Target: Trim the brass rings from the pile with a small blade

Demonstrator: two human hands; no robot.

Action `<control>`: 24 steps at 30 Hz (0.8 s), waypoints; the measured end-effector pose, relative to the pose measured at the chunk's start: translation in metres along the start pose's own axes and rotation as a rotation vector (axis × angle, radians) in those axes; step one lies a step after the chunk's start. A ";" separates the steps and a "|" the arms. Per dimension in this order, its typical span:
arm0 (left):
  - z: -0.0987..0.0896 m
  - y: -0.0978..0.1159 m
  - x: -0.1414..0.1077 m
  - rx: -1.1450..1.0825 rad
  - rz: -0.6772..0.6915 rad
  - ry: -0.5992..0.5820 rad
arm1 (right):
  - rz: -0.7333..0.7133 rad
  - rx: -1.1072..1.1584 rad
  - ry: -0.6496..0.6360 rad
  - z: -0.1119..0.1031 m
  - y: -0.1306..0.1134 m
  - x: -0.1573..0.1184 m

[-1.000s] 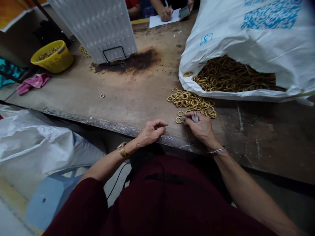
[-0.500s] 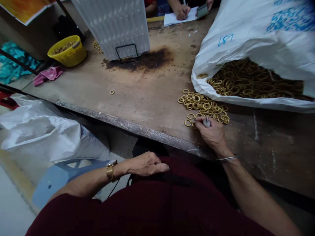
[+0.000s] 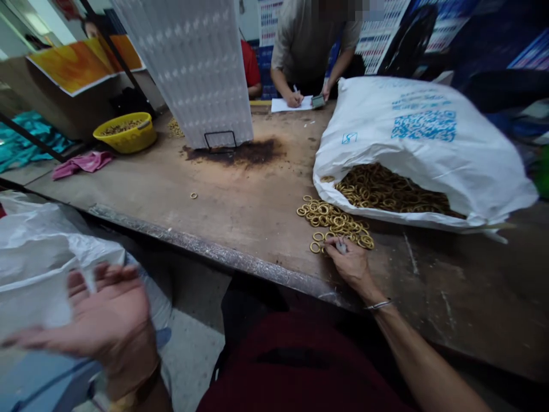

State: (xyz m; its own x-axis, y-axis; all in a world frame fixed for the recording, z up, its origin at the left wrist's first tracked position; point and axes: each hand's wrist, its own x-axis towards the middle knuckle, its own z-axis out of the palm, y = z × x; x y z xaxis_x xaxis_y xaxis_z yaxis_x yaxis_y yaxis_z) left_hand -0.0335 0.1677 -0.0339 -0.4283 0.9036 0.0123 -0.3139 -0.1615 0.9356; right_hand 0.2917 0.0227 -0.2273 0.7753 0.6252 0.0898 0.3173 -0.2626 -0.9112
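Note:
My left hand [image 3: 107, 320] is raised at the lower left, palm up with its fingers spread, blurred by motion and with nothing on it. At the near edge of a pile of brass-coloured rings [image 3: 321, 213], my right hand [image 3: 351, 263] rests with its fingers drawn together around a small pale grey object [image 3: 342, 246]. What that object is I cannot make out, and my fingertips partly hide the rings under them. Behind the pile lies a white woven sack [image 3: 373, 114], its mouth open towards me, with many more rings [image 3: 386, 189] inside.
One loose ring [image 3: 194, 195] lies on the wooden table [image 3: 240, 223]. A ribbed clear plastic sheet [image 3: 197, 74] stands in a black wire holder [image 3: 221, 140]. Further left are a yellow tub [image 3: 128, 137] and a pink cloth [image 3: 83, 164]. Across the table, a person writes on paper [image 3: 281, 105].
My left hand has swung from in front of my body out to the left, turning palm up and opening. My right hand stays at the rings. The view has tilted up, showing more of the person opposite.

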 end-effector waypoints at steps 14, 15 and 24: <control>0.161 -0.152 -0.128 0.208 -0.681 -1.378 | -0.078 0.050 -0.033 -0.001 0.009 0.000; 0.156 -0.155 -0.122 0.267 -0.632 -1.384 | -0.088 0.019 -0.040 -0.001 0.008 0.000; 0.074 -0.159 -0.076 0.455 -0.618 -1.109 | -0.196 -0.607 -0.102 0.009 -0.028 -0.008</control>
State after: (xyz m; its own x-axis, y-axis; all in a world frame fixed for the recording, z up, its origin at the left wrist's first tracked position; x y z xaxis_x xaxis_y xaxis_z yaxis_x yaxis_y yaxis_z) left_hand 0.1116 0.1536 -0.1577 0.6535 0.6568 -0.3763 0.1944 0.3349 0.9220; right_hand 0.2715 0.0319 -0.2063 0.6252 0.7626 0.1660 0.7235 -0.4866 -0.4896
